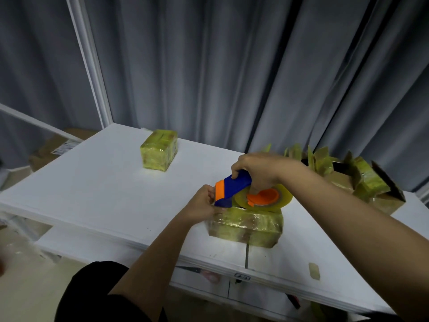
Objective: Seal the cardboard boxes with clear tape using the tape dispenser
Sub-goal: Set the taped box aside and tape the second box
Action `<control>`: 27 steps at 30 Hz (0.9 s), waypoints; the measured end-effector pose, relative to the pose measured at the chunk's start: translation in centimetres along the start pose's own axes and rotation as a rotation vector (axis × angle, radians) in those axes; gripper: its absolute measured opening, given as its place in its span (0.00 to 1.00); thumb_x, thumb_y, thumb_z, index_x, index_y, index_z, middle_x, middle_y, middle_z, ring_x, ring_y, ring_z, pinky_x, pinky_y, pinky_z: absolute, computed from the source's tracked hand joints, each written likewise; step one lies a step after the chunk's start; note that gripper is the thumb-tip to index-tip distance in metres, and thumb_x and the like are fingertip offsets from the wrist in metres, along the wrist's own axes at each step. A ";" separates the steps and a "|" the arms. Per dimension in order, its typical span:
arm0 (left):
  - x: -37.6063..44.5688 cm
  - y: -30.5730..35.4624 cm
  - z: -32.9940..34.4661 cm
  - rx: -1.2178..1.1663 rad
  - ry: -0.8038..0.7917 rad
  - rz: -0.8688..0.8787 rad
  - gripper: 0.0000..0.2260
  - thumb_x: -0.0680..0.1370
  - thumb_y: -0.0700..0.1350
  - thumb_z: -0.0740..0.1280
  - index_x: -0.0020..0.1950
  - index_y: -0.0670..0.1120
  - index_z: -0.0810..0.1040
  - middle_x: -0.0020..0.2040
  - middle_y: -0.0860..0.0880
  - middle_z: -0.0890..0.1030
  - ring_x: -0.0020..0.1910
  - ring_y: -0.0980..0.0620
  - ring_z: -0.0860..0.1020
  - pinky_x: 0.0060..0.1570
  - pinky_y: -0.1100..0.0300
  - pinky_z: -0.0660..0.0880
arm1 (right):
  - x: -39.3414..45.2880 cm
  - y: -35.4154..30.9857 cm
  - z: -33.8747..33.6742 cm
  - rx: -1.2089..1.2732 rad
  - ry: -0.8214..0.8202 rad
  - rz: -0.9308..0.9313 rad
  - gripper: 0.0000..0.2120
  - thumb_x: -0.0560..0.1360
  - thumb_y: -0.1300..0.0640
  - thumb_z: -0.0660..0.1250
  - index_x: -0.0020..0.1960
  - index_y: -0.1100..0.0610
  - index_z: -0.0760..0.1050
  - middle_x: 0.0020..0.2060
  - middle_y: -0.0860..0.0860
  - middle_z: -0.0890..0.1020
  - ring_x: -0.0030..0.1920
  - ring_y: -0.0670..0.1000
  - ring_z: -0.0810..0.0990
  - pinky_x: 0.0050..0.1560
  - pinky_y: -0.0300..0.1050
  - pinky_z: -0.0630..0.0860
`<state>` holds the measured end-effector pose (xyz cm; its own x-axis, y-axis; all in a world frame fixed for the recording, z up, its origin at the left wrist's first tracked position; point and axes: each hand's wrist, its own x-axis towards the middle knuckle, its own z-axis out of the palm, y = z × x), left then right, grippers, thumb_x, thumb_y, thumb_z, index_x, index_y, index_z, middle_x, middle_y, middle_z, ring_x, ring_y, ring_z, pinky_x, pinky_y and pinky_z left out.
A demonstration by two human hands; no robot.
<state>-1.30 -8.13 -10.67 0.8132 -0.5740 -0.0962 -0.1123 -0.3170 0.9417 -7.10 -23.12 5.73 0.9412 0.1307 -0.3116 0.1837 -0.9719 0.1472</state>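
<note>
While one wrapped box (159, 149) sits sealed far left and open boxes (362, 182) wait far right, the right hand (260, 169) grips the tape dispenser (234, 187) on the near box (246, 225), the left hand (204, 201) pinching its front end.

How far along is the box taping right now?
Done: one wrapped box sits apart at the table's far side. In hand: the right hand holds the tape dispenser on the near box, left hand at its end. Left: open boxes on the right.

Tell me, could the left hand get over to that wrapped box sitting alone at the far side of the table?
Probably yes: bare table lies between the left hand and the far box. It would first have to release the tape dispenser.
</note>
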 end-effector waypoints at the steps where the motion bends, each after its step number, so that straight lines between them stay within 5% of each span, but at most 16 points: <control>1: -0.1 0.2 -0.4 -0.063 -0.062 -0.004 0.15 0.68 0.31 0.73 0.43 0.45 0.69 0.46 0.39 0.77 0.44 0.45 0.76 0.46 0.51 0.73 | 0.1 0.0 0.1 0.010 -0.003 0.006 0.23 0.68 0.56 0.73 0.61 0.46 0.73 0.55 0.45 0.74 0.47 0.49 0.73 0.42 0.44 0.72; 7: 0.4 1.2 -1.3 -0.270 -0.122 -0.123 0.06 0.65 0.36 0.56 0.40 0.42 0.70 0.40 0.43 0.65 0.40 0.48 0.62 0.38 0.59 0.58 | -0.6 0.9 -0.3 0.100 0.013 0.023 0.25 0.67 0.56 0.74 0.61 0.45 0.73 0.54 0.46 0.74 0.49 0.51 0.75 0.49 0.49 0.77; 11: 0.3 0.7 -0.3 -0.397 -0.058 -0.163 0.12 0.61 0.37 0.56 0.43 0.40 0.73 0.46 0.41 0.68 0.46 0.46 0.65 0.46 0.57 0.63 | -0.5 0.3 -1.5 0.131 0.017 0.044 0.22 0.66 0.56 0.74 0.57 0.43 0.74 0.47 0.43 0.75 0.44 0.48 0.75 0.46 0.46 0.76; 15: 0.3 0.3 0.0 -0.589 -0.058 -0.161 0.13 0.72 0.28 0.50 0.52 0.32 0.70 0.49 0.38 0.72 0.45 0.46 0.73 0.44 0.67 0.74 | -0.4 0.3 -0.9 0.180 -0.021 0.059 0.22 0.66 0.57 0.76 0.58 0.46 0.75 0.46 0.44 0.76 0.42 0.48 0.76 0.44 0.45 0.75; 20: -0.2 0.9 -0.5 -0.490 -0.142 -0.119 0.21 0.58 0.34 0.55 0.48 0.38 0.76 0.46 0.40 0.75 0.46 0.46 0.72 0.48 0.61 0.67 | -0.7 1.3 -0.9 0.223 0.025 0.048 0.24 0.65 0.56 0.77 0.58 0.45 0.75 0.52 0.48 0.77 0.46 0.51 0.77 0.48 0.48 0.78; 24: -0.4 1.6 -1.7 -0.532 -0.209 -0.040 0.18 0.67 0.34 0.60 0.55 0.40 0.77 0.53 0.44 0.80 0.55 0.51 0.78 0.58 0.60 0.72 | -1.5 2.1 -1.9 0.285 0.107 0.022 0.24 0.66 0.57 0.77 0.59 0.46 0.74 0.53 0.47 0.75 0.47 0.49 0.77 0.46 0.43 0.77; 27: -0.4 3.0 -2.5 -0.538 -0.068 -0.010 0.10 0.81 0.43 0.60 0.56 0.39 0.77 0.53 0.42 0.80 0.53 0.50 0.80 0.58 0.58 0.75 | -2.4 2.4 -1.6 0.322 0.156 0.000 0.27 0.66 0.57 0.77 0.62 0.45 0.71 0.54 0.45 0.72 0.48 0.47 0.75 0.44 0.39 0.74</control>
<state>-0.49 -6.96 -6.96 0.7716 -0.6265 -0.1097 0.2182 0.0987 0.9709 -8.51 -25.42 8.29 0.9776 0.1351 -0.1611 0.1084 -0.9805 -0.1641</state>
